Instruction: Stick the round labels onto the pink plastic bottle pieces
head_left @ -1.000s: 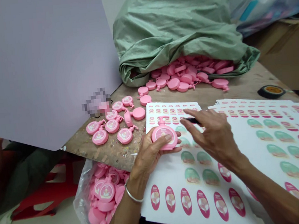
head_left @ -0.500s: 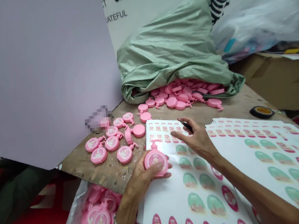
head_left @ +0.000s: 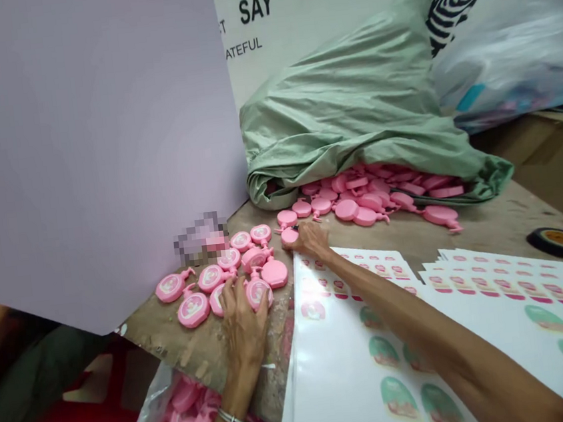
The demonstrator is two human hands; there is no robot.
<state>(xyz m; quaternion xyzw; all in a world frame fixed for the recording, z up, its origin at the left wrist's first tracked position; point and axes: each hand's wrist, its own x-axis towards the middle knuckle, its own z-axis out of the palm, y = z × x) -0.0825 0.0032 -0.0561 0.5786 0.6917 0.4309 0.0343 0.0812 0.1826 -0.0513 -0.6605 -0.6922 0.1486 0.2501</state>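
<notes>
Both our hands have moved off the label sheets and forward to the work board, and the piece our left hand held up over the paper a moment ago is now down among the others. Our left hand [head_left: 243,326] lies palm down with the wrist low and the fingers pointing away from us, slightly spread over a cluster of glossy pink bottle-shaped plastic pieces [head_left: 258,292]. Its fingertips touch them, but we cannot tell whether they pinch one. A silver bangle [head_left: 233,417] circles that wrist.

Our right arm stretches diagonally across a white sheet of printed pink-and-green labels [head_left: 339,379]. Our right hand [head_left: 312,240] is curled knuckles-up at the sheet's far edge, right beside a round pink plastic piece [head_left: 289,235]; we cannot tell whether it closes on anything.

These pieces lie loose on a scuffed wooden board [head_left: 210,353], below a pink heap [head_left: 360,196] spilling from under a crumpled sage-green fabric bag [head_left: 351,109]. More pink pieces fill a clear plastic bag [head_left: 149,413] below the board's near edge.
</notes>
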